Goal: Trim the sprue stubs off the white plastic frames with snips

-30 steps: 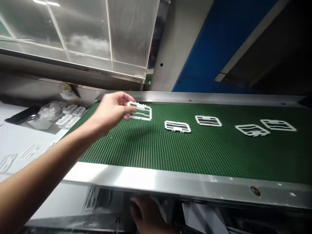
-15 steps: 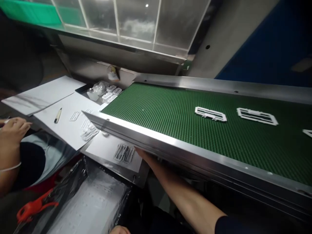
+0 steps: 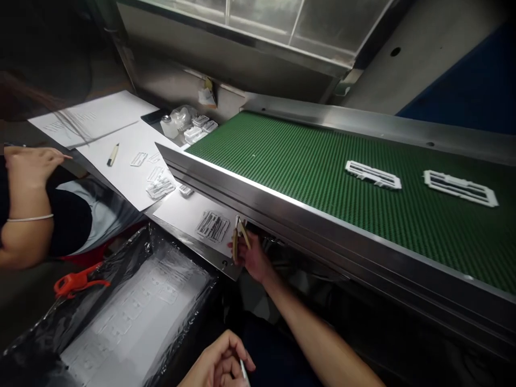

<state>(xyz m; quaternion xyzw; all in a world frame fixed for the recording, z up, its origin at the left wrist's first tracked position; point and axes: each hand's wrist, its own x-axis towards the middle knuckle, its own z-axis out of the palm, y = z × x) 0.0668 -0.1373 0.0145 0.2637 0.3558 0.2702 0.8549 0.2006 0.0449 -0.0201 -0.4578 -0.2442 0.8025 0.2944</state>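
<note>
Green belt [image 3: 290, 161] ran between metal rails [image 3: 258, 185] across the right of a dim workshop. Beside its near rail, the person's right hand [image 3: 253, 257] had fingers curled around yellow-handled nippers [image 3: 235, 246], whose handles spread in a V. At the bottom edge, the left hand [image 3: 220, 360] had fingers bent in, pinching a thin white piece [image 3: 244, 372], mostly hidden. Just left of the nippers, a slotted pile [image 3: 213, 226] lay on a white sheet [image 3: 181, 213]. Two white frames [image 3: 368, 176] lay apart on the belt. Farther left came a plastic-lined bin [image 3: 44, 336], an orange tool [image 3: 74, 282] at its edge; a white board [image 3: 131, 185] bearing a knife [image 3: 113, 155] and loose parts [image 3: 160, 187]; and a co-worker's hand [image 3: 34, 161], fingers extended.
</note>
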